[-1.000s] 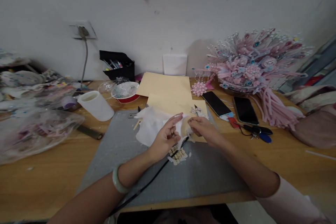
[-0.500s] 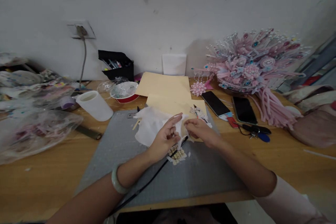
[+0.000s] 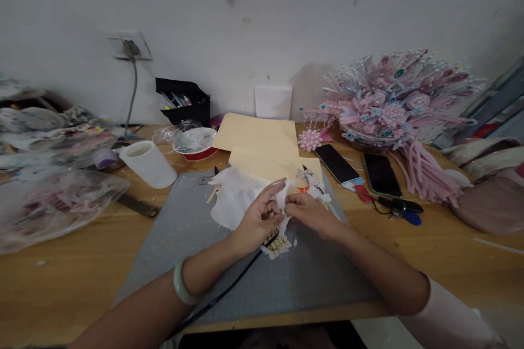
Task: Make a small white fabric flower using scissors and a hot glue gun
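Holding a narrow, crumpled strip of thin white material (image 3: 289, 190) raised at the centre of the work. Gripped, by appearance, in the bare left hand (image 3: 260, 222), with index finger extended alongside and remaining fingers partly curled. Placed at three o'clock of the strip, the bare right hand (image 3: 309, 212), with fingertips bunched together against the near edge; cannot confirm a pinch there, owing to overlap. Judged to be at a step of fine, two-handed fingertip work on the strip. Judged to call, for the next move, for a steady left hold and small, controlled right-hand adjustment, without creasing.

Noted at six o'clock, just below the hands: a flat cream scrap with black cracked patterning (image 3: 280, 246), crossed by a thin black cable (image 3: 241, 275) stretching towards seven o'clock. Cannot identify anything at the hidden upper end. Found at nine o'clock: a broad, rumpled sheet of white fabric (image 3: 231, 199), lying on a grey rectangular cutting mat (image 3: 180, 245). Recorded at twelve o'clock: overlapping cream paper sheets (image 3: 262, 133). Observed at two o'clock, well apart: a beaded pink and pale-blue ornament with tassels (image 3: 388, 106). Logged at ten o'clock: a round white bowl with red sides (image 3: 198, 156).
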Demonstrator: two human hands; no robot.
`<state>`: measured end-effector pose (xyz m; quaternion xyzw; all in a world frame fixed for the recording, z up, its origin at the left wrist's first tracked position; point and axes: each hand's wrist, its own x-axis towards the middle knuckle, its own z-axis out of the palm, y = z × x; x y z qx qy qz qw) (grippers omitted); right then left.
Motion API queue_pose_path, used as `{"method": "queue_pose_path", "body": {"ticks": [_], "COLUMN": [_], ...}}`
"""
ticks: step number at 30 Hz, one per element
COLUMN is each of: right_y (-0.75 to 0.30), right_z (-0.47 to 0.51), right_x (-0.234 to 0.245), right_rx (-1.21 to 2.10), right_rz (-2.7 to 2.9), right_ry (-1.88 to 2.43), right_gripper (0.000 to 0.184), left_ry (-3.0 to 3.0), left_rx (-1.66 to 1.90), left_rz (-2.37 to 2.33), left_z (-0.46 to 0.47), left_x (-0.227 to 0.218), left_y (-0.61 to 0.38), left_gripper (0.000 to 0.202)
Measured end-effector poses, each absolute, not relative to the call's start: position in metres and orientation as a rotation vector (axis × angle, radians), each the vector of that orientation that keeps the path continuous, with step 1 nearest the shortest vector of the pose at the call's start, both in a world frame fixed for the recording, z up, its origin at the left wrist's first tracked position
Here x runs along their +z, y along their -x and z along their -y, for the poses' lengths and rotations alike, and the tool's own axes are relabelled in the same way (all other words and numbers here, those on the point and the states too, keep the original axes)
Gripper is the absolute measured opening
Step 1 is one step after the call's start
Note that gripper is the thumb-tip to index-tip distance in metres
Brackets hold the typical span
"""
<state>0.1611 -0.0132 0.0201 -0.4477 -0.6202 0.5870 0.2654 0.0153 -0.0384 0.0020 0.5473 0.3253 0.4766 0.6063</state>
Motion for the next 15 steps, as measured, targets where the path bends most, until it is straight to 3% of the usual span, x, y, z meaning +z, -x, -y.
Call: {"method": "queue_pose_path", "body": {"ticks": [8, 15], "right_y": [-0.1692, -0.1623], "right_z": [0.0064, 0.0138], "right_x": [0.0263, 0.0212], "right_rx": [1.563, 1.512], "right_rz": [1.488, 1.710], "right_ry": [1.286, 1.282], "right_gripper": [0.010, 0.006], "left_ry": [-1.249, -1.336], "left_rx": [1.103, 1.104], "left_rz": [-0.768, -0.779], "left_z": [0.0406, 0.0408], "left_x": [0.0028, 0.0050], "left_y": [-0.0164, -0.0181], "left_gripper": [0.058, 0.056]}}
